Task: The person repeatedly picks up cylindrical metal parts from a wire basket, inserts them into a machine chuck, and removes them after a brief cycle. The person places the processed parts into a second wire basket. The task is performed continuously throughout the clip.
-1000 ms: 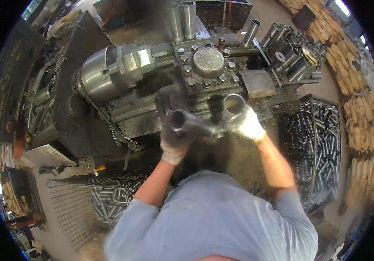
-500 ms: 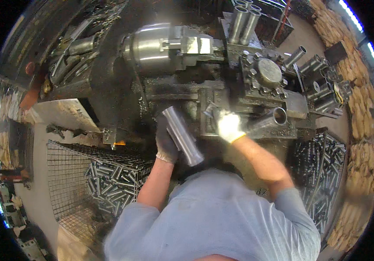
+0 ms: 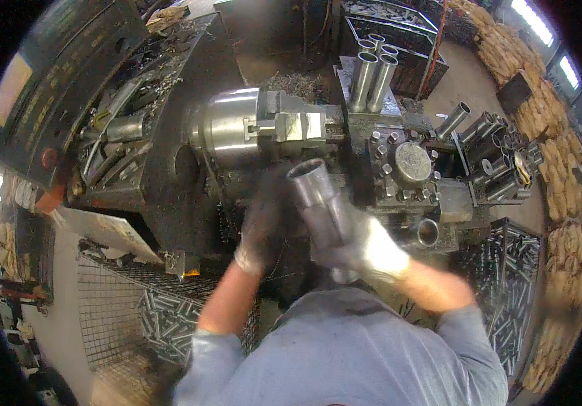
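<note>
My right hand (image 3: 367,247), in a work glove with a white back and dark fingers, is wrapped around a shiny metal tube (image 3: 311,184). The tube slants, its open end up and toward the lathe. Left of it, my gloved left hand (image 3: 261,227) is dark and smeared by motion, so its fingers do not show. Beyond both hands is the lathe's round steel chuck (image 3: 233,128), with a jaw block (image 3: 298,126) on its right side. Another tube (image 3: 428,233) lies right of my right hand, its open end facing me.
The bolted tool post (image 3: 413,164) stands at right, with several upright tubes (image 3: 363,78) behind it. More tubes (image 3: 501,169) are racked farther right. Wire baskets of metal pieces stand at lower left (image 3: 105,298) and right (image 3: 507,298). A metal plate (image 3: 108,230) juts out at left.
The tube has passed from my left hand to my right hand. My right hand has moved back from the lathe carriage toward my body; my left hand has come off the tube.
</note>
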A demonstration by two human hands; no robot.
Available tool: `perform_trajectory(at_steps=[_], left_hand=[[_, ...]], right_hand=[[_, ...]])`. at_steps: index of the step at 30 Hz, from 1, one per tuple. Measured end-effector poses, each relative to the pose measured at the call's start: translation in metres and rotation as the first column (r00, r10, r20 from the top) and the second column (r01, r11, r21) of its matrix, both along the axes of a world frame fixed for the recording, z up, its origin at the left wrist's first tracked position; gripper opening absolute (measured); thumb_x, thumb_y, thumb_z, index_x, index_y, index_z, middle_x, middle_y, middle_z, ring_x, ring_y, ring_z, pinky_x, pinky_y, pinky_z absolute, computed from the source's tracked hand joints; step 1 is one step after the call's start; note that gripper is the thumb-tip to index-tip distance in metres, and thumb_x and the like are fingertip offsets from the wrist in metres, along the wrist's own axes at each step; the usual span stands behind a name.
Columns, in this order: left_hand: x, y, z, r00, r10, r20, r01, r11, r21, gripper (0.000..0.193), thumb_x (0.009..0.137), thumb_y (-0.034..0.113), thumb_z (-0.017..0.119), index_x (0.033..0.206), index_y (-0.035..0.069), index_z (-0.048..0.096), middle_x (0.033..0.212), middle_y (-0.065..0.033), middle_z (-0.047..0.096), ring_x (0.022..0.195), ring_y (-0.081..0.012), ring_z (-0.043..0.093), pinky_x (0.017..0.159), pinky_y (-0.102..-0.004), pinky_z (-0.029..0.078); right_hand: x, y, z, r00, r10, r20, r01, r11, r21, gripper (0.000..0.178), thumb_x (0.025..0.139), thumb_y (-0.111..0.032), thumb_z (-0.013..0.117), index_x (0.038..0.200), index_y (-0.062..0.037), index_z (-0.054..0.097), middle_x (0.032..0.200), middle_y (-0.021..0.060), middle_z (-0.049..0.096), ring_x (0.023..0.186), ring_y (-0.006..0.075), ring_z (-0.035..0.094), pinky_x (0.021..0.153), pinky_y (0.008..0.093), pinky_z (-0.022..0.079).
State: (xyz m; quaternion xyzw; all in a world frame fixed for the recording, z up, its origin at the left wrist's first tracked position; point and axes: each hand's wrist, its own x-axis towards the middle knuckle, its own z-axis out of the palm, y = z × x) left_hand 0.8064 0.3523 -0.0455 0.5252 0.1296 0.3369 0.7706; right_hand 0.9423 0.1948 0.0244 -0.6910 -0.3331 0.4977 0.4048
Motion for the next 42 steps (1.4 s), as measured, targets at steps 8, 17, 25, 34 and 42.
perform_trajectory(at_steps=[8,17,25,34,42], left_hand=[[0.079,0.178,0.038,0.605,0.796,0.019,0.346,-0.284,0.894,0.088,0.055,0.029,0.090,0.134,0.006,0.058,0.126,-0.0155,0.064,0.120,-0.0361,0.062,0.105,-0.0483,0.049],[0.078,0.152,0.083,0.605,0.786,-0.131,0.317,-0.086,0.945,0.082,0.072,0.014,0.083,0.146,0.001,0.052,0.141,-0.0236,0.060,0.127,-0.0430,0.059,0.108,-0.0533,0.048],[-0.124,-0.026,-0.153,0.692,0.551,-0.466,-0.674,0.724,-0.145,0.022,0.100,0.024,0.069,0.101,0.002,0.071,0.093,-0.0087,0.072,0.087,-0.0208,0.067,0.080,-0.0382,0.055],[-0.288,0.014,-0.191,0.610,0.718,-0.335,-0.711,0.310,-0.632,0.049,0.106,0.059,0.040,0.078,0.022,0.056,0.061,0.0045,0.052,0.055,-0.0169,0.048,0.056,-0.0380,0.042],[-0.303,0.037,-0.197,0.711,0.556,-0.430,-0.655,0.302,-0.693,0.035,0.107,0.049,0.048,0.090,0.021,0.060,0.069,0.0041,0.057,0.061,-0.0156,0.051,0.059,-0.0383,0.045]], right_hand=[[0.182,0.087,0.074,-0.094,0.017,0.995,-0.401,0.915,-0.054,0.065,0.075,-0.020,0.080,0.134,-0.0049,0.058,0.108,0.0212,0.071,0.094,0.0388,0.074,0.077,0.0481,0.060],[0.245,0.190,-0.052,0.123,0.615,0.779,-0.466,0.729,-0.502,0.043,0.064,-0.035,0.084,0.090,-0.0020,0.078,0.085,0.0212,0.076,0.080,0.0372,0.075,0.072,0.0462,0.060],[0.250,0.192,-0.069,0.270,0.518,0.811,-0.677,0.701,-0.223,0.103,0.068,-0.034,0.086,0.157,-0.0093,0.039,0.131,0.0243,0.069,0.111,0.0402,0.071,0.081,0.0472,0.060],[0.246,0.212,-0.062,0.517,0.637,0.571,-0.485,0.768,-0.418,0.056,0.070,-0.039,0.084,0.111,-0.0028,0.074,0.089,0.0113,0.074,0.077,0.0194,0.067,0.066,0.0404,0.054],[0.243,0.165,-0.034,0.397,0.401,0.826,-0.416,0.880,-0.227,0.081,0.074,-0.048,0.080,0.137,-0.0010,0.060,0.115,0.0271,0.074,0.103,0.0361,0.073,0.088,0.0426,0.057]])
